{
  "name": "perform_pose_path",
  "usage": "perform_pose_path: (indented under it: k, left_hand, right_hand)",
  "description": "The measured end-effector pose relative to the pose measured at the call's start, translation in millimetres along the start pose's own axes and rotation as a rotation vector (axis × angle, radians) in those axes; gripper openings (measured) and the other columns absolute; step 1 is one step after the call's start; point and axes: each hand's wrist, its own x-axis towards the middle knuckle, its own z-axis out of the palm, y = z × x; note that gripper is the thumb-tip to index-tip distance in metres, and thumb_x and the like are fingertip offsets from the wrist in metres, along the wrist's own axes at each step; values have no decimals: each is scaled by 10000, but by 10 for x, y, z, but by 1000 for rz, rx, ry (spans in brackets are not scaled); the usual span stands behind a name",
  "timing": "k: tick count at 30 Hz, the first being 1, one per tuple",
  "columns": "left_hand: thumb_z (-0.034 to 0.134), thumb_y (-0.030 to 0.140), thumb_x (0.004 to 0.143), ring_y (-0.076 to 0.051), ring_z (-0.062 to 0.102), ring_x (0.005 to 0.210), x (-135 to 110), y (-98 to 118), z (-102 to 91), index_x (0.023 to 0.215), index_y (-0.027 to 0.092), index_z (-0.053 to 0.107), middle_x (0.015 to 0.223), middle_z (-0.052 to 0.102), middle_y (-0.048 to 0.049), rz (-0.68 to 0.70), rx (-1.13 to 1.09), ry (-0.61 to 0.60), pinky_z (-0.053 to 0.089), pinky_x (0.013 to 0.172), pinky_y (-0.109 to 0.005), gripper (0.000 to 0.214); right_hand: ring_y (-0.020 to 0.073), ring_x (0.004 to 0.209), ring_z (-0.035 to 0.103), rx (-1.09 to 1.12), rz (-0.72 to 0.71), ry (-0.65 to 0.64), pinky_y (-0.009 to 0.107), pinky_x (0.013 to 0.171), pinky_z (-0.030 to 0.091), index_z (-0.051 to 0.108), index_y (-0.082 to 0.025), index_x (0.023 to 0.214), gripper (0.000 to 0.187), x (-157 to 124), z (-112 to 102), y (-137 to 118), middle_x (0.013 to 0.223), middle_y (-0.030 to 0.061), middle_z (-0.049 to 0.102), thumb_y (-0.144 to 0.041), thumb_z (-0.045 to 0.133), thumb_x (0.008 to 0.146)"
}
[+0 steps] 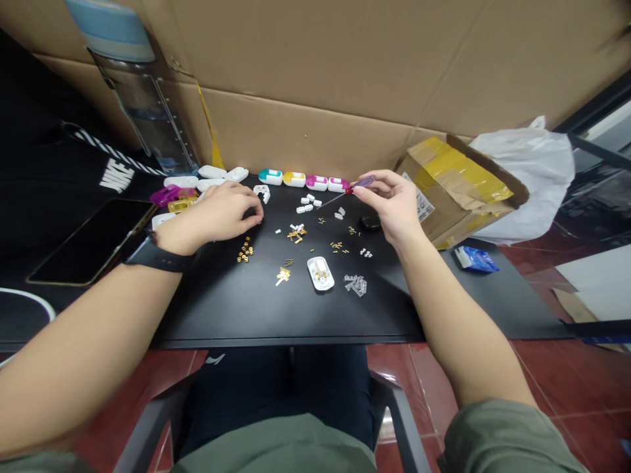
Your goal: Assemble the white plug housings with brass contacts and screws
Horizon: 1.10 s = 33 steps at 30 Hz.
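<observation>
My right hand (pixel 392 203) pinches a small screwdriver (pixel 355 186) with a purple handle and red collar, its thin shaft pointing left and down toward white plastic pieces (pixel 306 202). My left hand (pixel 221 211) rests on the black table (pixel 221 309) with fingers curled, its fingertips next to a white plug part (pixel 262 192); whether it holds anything is hidden. A black watch (pixel 155 256) is on my left wrist. Small brass parts (pixel 245 250) lie scattered between my hands. An open white plug shell (pixel 320 272) with brass bits in it lies nearer to me.
Coloured plug shells (pixel 304 180) line the table's back edge against a cardboard wall (pixel 315 125). White and pink shells (pixel 185 190) sit left. A phone (pixel 91 240), a water bottle (pixel 133 85), a taped cardboard box (pixel 453 187), a white plastic bag (pixel 527 171) and a blue packet (pixel 474 259) surround the work area.
</observation>
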Motion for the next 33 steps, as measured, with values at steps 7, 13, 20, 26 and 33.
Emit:
perform_pose_path:
  k: [7, 13, 20, 26, 33]
  left_hand:
    - [481, 504, 1037, -350, 645, 1213, 0, -7, 8, 1068, 247, 802, 1249, 772, -108, -5, -11, 1, 453, 1127, -502, 413]
    - [484, 500, 1035, -355, 647, 1219, -12, 30, -10, 1054, 242, 790, 1242, 768, -107, -5, -26, 3, 445, 1126, -506, 401]
    - [488, 508, 1041, -338, 660, 1224, -15, 113, -46, 1073, 243, 790, 1239, 777, -95, 39, -76, 9, 452, 1151, -498, 403]
    - [494, 499, 1034, -346, 660, 1239, -14, 91, -40, 1084, 240, 800, 1244, 778, -105, 44, -79, 10, 455, 1150, -507, 404]
    - [502, 508, 1024, -341, 657, 1243, -8, 58, -15, 1075, 249, 794, 1253, 776, -99, 35, -86, 8, 450, 1166, -513, 394]
  right_hand:
    - [241, 1036, 826, -48, 21, -26, 447, 1070, 658, 779, -272, 1056, 284, -8, -1, 0, 1055, 14, 860, -378, 920, 833]
    - [237, 1020, 822, -46, 1, -14, 446, 1056, 660, 779, -271, 1036, 250, 0, -16, -17, 1037, 13, 846, -352, 914, 842]
    - [228, 976, 812, 33, 58, -78, 426, 1041, 663, 807, -270, 992, 328, -30, 23, -110, 991, 4, 849, -429, 987, 768]
    - [230, 950, 823, 97, 107, -148, 398, 959, 670, 817, -263, 977, 413, -72, 58, -213, 942, -1, 851, -486, 1040, 710]
    - [213, 927, 818, 114, 100, -184, 372, 911, 668, 827, -261, 983, 397, -94, 68, -260, 923, -4, 848, -474, 1044, 728]
